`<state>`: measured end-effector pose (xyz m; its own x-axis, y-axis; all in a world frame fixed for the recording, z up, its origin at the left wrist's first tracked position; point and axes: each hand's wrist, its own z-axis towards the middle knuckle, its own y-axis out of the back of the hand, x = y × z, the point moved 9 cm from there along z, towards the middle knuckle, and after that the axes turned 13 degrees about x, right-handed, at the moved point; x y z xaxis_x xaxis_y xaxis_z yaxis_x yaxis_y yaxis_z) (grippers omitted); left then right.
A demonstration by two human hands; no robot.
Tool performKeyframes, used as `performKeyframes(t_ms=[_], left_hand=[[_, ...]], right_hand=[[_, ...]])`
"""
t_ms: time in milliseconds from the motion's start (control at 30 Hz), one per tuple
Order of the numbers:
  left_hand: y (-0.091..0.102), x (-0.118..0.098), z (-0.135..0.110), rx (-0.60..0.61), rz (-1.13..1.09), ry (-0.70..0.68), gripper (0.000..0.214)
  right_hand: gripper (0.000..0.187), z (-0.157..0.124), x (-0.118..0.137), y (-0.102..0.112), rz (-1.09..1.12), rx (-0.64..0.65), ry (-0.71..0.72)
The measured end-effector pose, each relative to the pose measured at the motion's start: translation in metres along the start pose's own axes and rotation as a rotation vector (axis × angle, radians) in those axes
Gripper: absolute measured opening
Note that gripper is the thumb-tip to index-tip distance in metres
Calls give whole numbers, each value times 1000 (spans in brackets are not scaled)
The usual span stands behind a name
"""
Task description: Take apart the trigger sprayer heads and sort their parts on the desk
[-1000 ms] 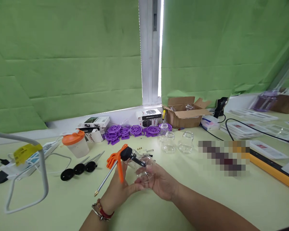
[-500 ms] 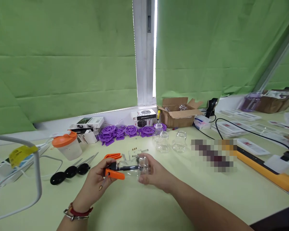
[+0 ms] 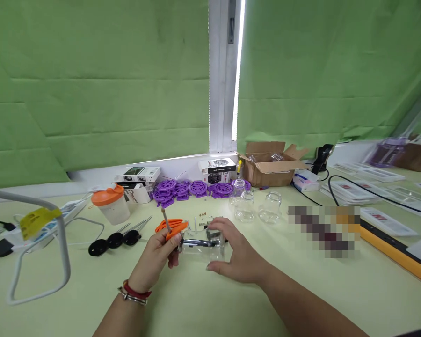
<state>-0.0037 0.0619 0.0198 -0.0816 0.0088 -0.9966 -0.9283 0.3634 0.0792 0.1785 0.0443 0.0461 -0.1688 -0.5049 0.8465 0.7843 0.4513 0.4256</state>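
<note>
Left hand point(image 3: 154, 257) holds clear bottle point(image 3: 200, 254), right hand point(image 3: 244, 259) spread around it

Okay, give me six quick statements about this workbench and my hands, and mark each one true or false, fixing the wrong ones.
1. The left hand holds an orange piece at the neck end of a clear jar. True.
2. That jar is upright. False: it lies sideways, neck to the left.
3. The right hand grips a white box. False: the right hand is spread around the jar's base end.
4. Three other clear jars stand on the table. True.
5. The cardboard box is closed. False: the cardboard box has its flaps open.
6. The orange-lidded cup is left of the purple parts. True.
</note>
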Motion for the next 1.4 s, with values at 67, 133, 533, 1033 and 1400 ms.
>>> performKeyframes(t_ms=[67,133,533,1033,1400], left_hand=[[0,5,0,-40,-68,21,34],[-3,6,0,-66,-116,13,35],[-5,2,-1,-135,-194,15,40],[25,6,-6,-312,-253,-26,30],[39,5,-13,-476,-382,-59,29]], right_hand=[[67,-3,19,-3,-149,-3,150],[75,-5,20,-3,-101,-63,139],[76,-4,-12,-3,317,-96,-115],[64,-2,24,13,-144,-24,62],[82,-133,-70,138,118,-891,-319]])
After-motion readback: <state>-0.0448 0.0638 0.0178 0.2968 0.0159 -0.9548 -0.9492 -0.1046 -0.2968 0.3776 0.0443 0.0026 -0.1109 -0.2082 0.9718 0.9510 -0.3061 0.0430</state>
